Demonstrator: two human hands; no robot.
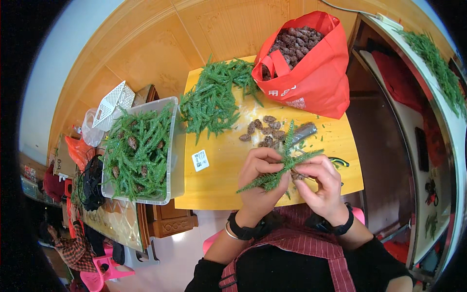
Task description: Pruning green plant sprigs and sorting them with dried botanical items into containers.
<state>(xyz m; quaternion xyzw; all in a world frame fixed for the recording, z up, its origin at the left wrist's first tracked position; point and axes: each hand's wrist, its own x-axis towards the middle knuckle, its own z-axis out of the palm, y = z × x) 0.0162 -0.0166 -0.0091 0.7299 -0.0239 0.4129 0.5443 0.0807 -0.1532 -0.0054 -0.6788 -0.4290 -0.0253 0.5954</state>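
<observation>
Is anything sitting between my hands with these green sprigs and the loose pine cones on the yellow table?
Nothing visible is in the way. The left hand and right hand hold the green sprigs just short of the loose pine cones, with only bare yellow table between.

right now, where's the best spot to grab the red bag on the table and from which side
Grip the red bag by its looped handle, which lies over the rim on the side facing the sprig pile. Come from above on that side: the mouth gapes open and it is full of pine cones, so a straight upward lift should keep them in. The soft walls would likely sag if squeezed.
</observation>
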